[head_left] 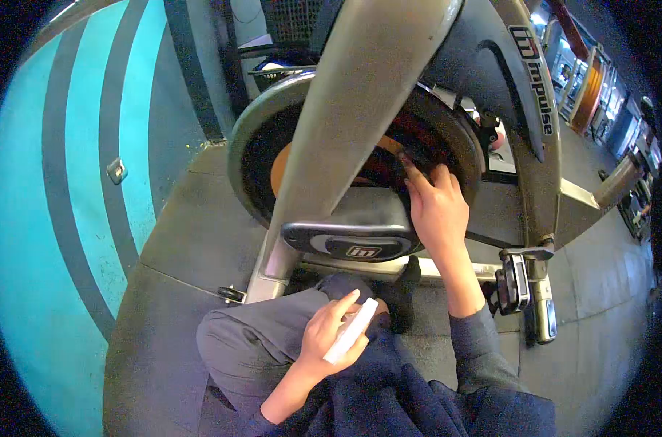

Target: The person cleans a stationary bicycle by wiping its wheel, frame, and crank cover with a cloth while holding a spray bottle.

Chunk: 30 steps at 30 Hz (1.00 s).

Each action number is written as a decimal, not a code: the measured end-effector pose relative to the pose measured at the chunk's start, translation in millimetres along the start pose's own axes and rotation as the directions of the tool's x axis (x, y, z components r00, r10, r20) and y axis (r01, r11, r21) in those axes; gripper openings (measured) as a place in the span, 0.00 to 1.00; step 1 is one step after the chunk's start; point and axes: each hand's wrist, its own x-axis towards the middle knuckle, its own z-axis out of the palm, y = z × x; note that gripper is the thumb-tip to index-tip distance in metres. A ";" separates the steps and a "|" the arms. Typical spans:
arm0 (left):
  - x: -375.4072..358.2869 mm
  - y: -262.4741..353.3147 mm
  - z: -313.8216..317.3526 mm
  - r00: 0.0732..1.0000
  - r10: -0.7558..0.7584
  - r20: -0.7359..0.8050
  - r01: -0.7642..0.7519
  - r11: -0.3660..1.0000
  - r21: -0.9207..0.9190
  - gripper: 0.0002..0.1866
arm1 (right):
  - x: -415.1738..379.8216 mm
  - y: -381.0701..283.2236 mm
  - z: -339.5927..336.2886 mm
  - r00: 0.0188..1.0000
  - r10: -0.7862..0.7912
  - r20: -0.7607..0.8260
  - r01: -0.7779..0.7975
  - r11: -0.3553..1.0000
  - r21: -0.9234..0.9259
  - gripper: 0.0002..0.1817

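Note:
An exercise bike stands in front of me, with its large dark flywheel (247, 156) behind a slanting grey frame tube (360, 95). My right hand (440, 204) reaches to the wheel's inner face, beside the orange-brown ring (393, 145). Its index finger is stretched out with the tip at the dark disc, the other fingers are partly bent, and no object shows in it. Over my lap, my left hand (323, 335) is closed around a slim white block (351, 331). What the block is made of cannot be made out.
A black housing with a logo (356, 244) juts out below my right hand. To the right is a pedal (514, 282) on its crank. A turquoise striped wall (83, 204) with a socket plate (117, 171) rises at left. More gym equipment stands far right.

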 end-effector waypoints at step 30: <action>-7.0 -8.5 -8.5 0.997 -0.074 -0.024 0.071 0.989 -0.126 0.37 | -59.7 17.0 -63.0 0.981 0.176 0.076 -0.191 0.858 0.477 0.22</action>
